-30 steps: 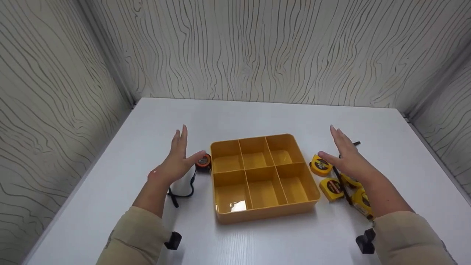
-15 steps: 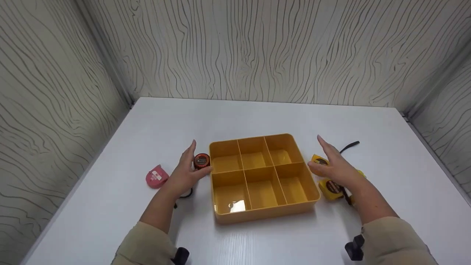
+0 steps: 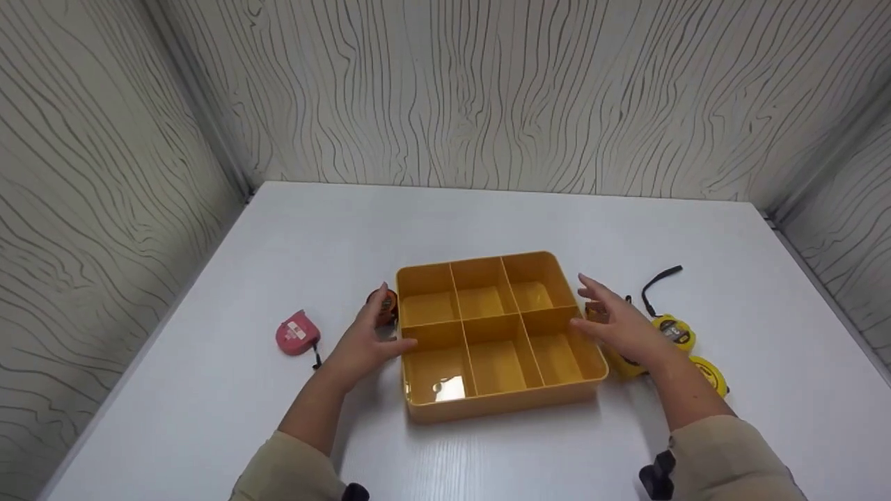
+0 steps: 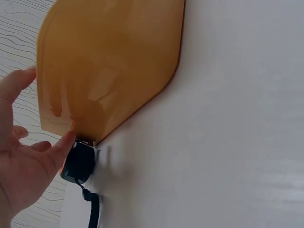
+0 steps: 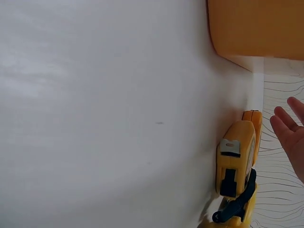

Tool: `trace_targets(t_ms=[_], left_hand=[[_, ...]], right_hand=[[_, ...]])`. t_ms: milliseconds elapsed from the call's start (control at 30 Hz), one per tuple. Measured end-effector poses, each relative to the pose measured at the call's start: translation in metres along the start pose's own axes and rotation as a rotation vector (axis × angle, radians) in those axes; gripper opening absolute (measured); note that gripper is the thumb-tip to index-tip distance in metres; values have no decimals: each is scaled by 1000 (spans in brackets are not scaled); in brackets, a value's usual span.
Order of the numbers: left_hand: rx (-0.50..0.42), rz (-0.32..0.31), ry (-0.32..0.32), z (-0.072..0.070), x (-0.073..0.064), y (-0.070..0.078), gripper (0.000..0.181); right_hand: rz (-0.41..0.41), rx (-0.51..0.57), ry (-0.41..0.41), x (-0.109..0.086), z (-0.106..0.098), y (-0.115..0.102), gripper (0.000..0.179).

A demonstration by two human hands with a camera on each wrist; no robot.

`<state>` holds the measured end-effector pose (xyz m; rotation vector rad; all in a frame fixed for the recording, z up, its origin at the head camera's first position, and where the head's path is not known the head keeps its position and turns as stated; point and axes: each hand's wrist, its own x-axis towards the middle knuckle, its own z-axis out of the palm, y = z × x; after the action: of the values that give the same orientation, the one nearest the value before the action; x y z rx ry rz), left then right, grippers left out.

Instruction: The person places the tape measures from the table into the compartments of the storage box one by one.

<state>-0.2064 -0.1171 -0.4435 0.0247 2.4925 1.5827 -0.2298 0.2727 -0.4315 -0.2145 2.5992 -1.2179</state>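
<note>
A yellow-orange box [image 3: 501, 402] with several compartments sits in the middle of the white table. At its left side is my left hand [image 3: 365, 351], thumb over the rim and the other fingers extended along the outer wall; in the left wrist view a fingertip [image 4: 69, 138] is right at the wall. Behind those fingers a black and orange tape measure [image 4: 80, 162] stands against the box, partly hidden in the head view. My right hand [image 3: 626, 330] is spread beside the box's right side, thumb at the rim. Several yellow tape measures [image 5: 237, 152] lie beneath it, partly covered.
A pink tape measure [image 3: 297, 334] with a dark cord lies to the left. On the right are a yellow tape measure [image 3: 675, 332] and another yellow one [image 3: 711, 376], with a black strap [image 3: 658, 280] behind. Patterned panels [image 3: 459, 97] enclose the table.
Both hands have come inward and down to the sides of the box. The pink tape measure and more of the yellow ones have come into sight. The box has not moved.
</note>
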Motion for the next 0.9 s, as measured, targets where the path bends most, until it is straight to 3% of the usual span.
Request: trace_targets(t_ms=[267,500,900], left_hand=[[-52,-24,-29,4,-1,-6,86],[-106,-9,-63,4,1,-12,83],[-88,-19,-81,2,3,-9,80]], right_hand=[[13,73,-33,2,6,2,72],[-2,175,-45,2,7,3,67],[51,228,-56,2,6,5,64]])
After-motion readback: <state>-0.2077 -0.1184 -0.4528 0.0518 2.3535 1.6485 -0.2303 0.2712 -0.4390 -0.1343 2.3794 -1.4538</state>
